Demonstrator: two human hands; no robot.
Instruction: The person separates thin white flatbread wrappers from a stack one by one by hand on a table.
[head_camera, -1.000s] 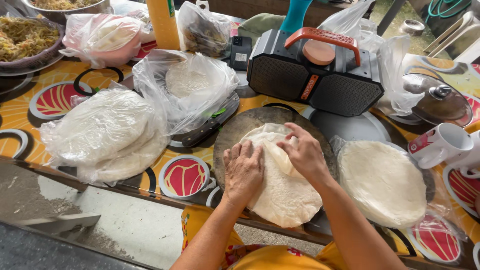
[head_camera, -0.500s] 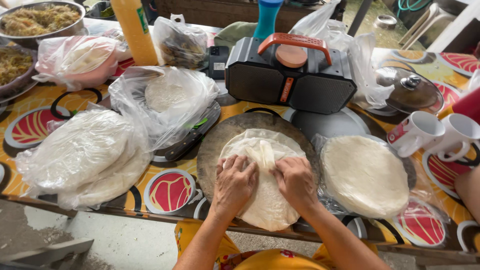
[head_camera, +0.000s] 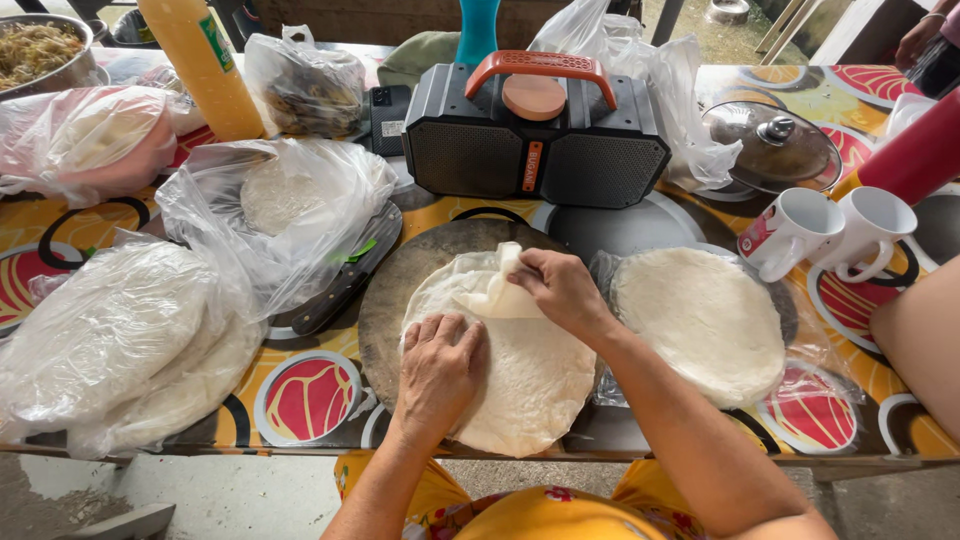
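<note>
Now right hand (head_camera: 562, 290) pinches wrap's (head_camera: 520, 385) top edge, lifted since 0.5 s ago; left hand (head_camera: 440, 375) lies spread flat on wrap's left.

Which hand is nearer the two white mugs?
Right. The right hand, pinching the flatbread's folded edge, lies closer to the white mugs; the left hand presses farther away.

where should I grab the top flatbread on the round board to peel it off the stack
Probably at its lifted far edge, coming from above the flatbread. The right hand pinches that edge, which is folded up and free of the stack there. The left hand lies flat on the near part, over the round board.
</note>
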